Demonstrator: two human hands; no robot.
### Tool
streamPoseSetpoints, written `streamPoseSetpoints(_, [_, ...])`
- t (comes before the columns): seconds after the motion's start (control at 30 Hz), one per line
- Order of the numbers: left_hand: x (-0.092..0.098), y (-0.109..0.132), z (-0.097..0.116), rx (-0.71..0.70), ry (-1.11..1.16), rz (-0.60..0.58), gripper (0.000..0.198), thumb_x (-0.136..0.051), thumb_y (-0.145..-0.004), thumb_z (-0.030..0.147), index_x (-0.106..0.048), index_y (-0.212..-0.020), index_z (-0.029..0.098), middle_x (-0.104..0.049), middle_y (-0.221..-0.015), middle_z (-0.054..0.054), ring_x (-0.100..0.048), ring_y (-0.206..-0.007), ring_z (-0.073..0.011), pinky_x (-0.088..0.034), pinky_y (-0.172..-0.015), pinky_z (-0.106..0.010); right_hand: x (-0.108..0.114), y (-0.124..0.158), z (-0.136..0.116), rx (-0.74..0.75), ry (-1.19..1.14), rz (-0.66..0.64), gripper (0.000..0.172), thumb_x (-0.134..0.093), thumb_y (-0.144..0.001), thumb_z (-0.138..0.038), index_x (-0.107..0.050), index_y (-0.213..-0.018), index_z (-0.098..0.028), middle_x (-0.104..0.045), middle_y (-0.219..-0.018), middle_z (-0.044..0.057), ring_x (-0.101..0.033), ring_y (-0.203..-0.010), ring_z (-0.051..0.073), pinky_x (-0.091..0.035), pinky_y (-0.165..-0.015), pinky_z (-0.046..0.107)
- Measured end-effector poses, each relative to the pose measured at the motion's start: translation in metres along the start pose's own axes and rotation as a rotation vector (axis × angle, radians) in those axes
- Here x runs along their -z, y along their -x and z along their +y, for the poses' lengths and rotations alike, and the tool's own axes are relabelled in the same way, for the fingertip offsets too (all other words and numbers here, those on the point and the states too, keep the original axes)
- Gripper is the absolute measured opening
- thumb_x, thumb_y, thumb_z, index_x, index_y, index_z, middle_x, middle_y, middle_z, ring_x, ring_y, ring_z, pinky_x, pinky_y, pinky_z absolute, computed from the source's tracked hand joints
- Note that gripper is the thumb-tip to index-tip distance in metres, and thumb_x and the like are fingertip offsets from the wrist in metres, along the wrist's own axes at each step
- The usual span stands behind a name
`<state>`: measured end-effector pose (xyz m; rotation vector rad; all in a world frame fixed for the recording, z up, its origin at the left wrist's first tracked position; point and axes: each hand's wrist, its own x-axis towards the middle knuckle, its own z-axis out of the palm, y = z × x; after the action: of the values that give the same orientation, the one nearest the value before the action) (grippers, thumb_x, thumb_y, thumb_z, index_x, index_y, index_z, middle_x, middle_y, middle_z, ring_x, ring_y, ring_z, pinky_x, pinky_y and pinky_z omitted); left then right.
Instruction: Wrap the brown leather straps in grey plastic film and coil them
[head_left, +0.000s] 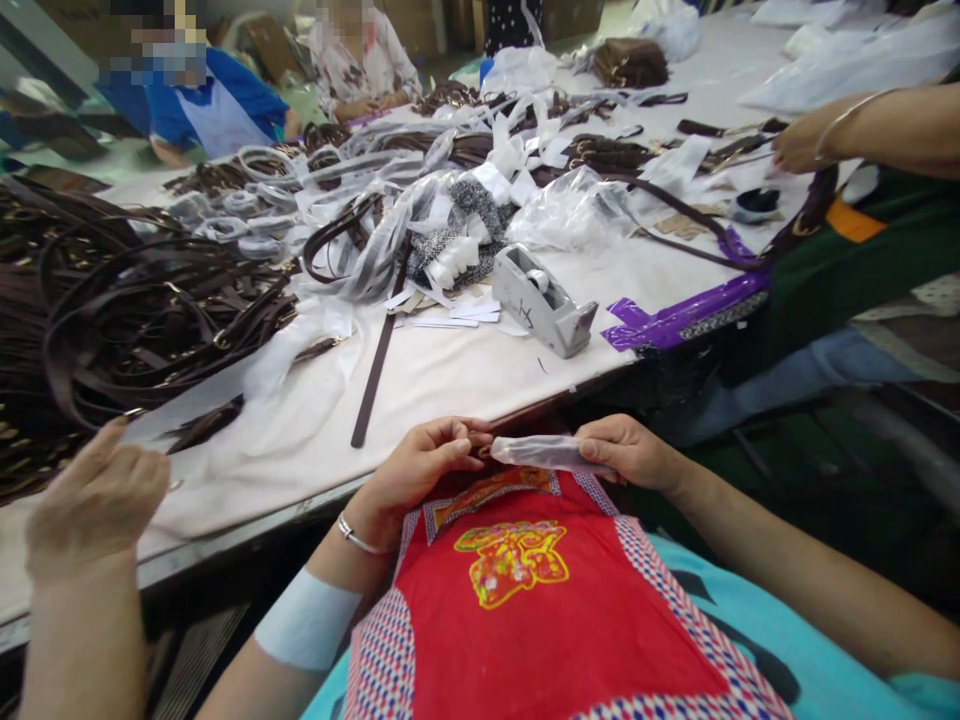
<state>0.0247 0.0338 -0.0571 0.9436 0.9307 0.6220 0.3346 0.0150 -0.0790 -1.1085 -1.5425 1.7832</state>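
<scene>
Close to the apron at the table's edge, my right hand (pixel 630 450) grips a translucent plastic sleeve (pixel 536 453) that stretches towards my left. My left hand (pixel 427 460) is closed with thumb and fingertips together beside the sleeve's far end. A small gold-coloured metal fitting and some dark brown material show at those fingertips, partly hidden; it looks like the end of a strap. Just beyond my hands, a single dark brown strap (pixel 375 385) lies on the white-covered table (pixel 442 375). A grey tape dispenser (pixel 541 300) stands behind it to the right.
At the left, another person's hand (pixel 97 500) is near a large heap of brown straps (pixel 150 310). Another co-worker's hand (pixel 802 135) is at the right, by purple tape (pixel 686 310). Clear plastic wrapping (pixel 574 210) lies mid-table. Two people sit across.
</scene>
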Motion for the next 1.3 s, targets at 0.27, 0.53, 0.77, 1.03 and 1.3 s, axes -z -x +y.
streamPoseSetpoints(0.27, [-0.017, -0.017, 0.027, -0.257, -0.527, -0.298, 0.037, -0.064, -0.086, 0.038, -0.065, -0.118, 0.018, -0.068, -0.119, -0.011, -0.063, -0.105, -0.0245, -0.050, -0.092, -0.036, -0.005, -0.010, -0.017, 0.017, 0.090, -0.189, 0.051, -0.061, -0.087, -0.056, -0.060, -0.063, -0.011, -0.044, -0.052, -0.004, -0.035, -0.047, 0.007, -0.023, -0.044, 0.022])
streamPoseSetpoints(0.53, [-0.032, -0.017, 0.009, 0.194, -0.470, -0.555, 0.040, -0.052, -0.091, 0.054, -0.058, -0.077, 0.016, -0.050, -0.061, 0.003, -0.041, -0.049, -0.0081, -0.033, -0.046, -0.021, 0.008, -0.015, -0.017, -0.038, 0.188, -0.158, 0.045, -0.064, -0.085, -0.053, -0.068, -0.074, -0.010, -0.048, -0.053, -0.004, -0.039, -0.048, 0.008, -0.029, -0.046, 0.021])
streamPoseSetpoints(0.77, [-0.040, -0.001, 0.003, 0.394, 0.108, -0.557, 0.028, -0.064, -0.086, 0.041, -0.057, -0.091, 0.014, -0.047, -0.069, 0.002, -0.032, -0.049, -0.0044, -0.022, -0.044, -0.019, 0.014, -0.023, -0.014, -0.067, 0.106, -0.122, 0.045, -0.066, -0.081, -0.053, -0.067, -0.072, -0.009, -0.045, -0.054, -0.003, -0.035, -0.049, 0.007, -0.025, -0.045, 0.021])
streamPoseSetpoints(1.03, [-0.043, -0.001, 0.001, 0.422, 0.002, -0.424, 0.036, -0.062, -0.083, 0.051, -0.057, -0.086, 0.016, -0.043, -0.060, 0.005, -0.026, -0.044, -0.0048, -0.014, -0.040, -0.020, 0.014, -0.022, -0.008, -0.076, 0.140, -0.108, 0.046, -0.065, -0.081, -0.055, -0.068, -0.073, -0.009, -0.048, -0.058, -0.002, -0.037, -0.053, 0.008, -0.027, -0.047, 0.021])
streamPoseSetpoints(1.3, [-0.049, -0.011, -0.016, 0.286, -0.531, -0.263, 0.051, -0.052, -0.085, 0.065, -0.058, -0.070, 0.016, -0.048, -0.057, 0.004, -0.035, -0.050, -0.0094, -0.027, -0.046, -0.023, 0.008, -0.022, -0.017, -0.008, 0.306, -0.135, 0.038, -0.061, -0.085, -0.045, -0.072, -0.076, -0.010, -0.058, -0.063, 0.000, -0.047, -0.059, 0.011, -0.036, -0.053, 0.022])
